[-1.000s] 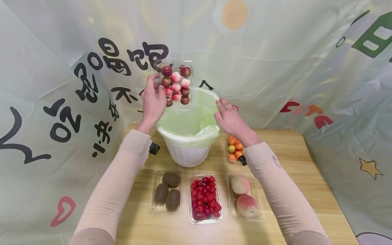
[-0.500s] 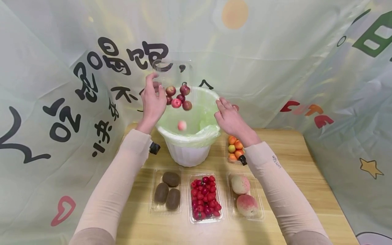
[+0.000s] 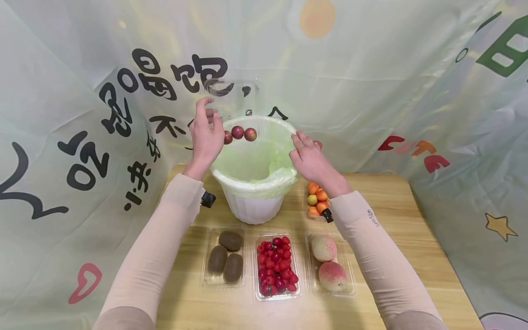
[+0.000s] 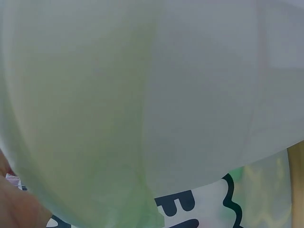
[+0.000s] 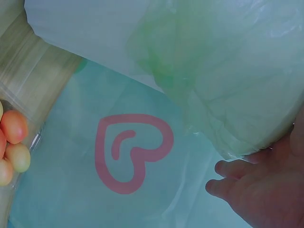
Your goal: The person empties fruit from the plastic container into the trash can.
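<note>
My left hand (image 3: 207, 137) grips the left side of a clear plastic container (image 3: 235, 98), tilted steeply over the bin. Three dark red, plum-like fruits (image 3: 237, 132) show at the container's lower edge. The white bin (image 3: 253, 208) wears a pale green liner bag (image 3: 264, 183) folded over its rim; fruit inside it is hidden from here. My right hand (image 3: 311, 158) rests at the bin's right rim, fingers fairly straight. In the right wrist view its fingertips (image 5: 223, 167) lie along the bag's edge. The bin's wall and liner fill most of the left wrist view.
Clear boxes stand on the wooden table (image 3: 392, 220): kiwis (image 3: 233, 268) at left, red berries (image 3: 275, 266) in the middle, two peaches (image 3: 332, 276) at right. Orange and yellow fruits (image 3: 317, 197) sit beyond, beside my right forearm. A printed curtain (image 3: 350, 91) surrounds the table.
Most of the fruit has slid out of the tilted container and dropped into the bin, leaving three at its lower edge. Both hands have stayed nearly in place.
</note>
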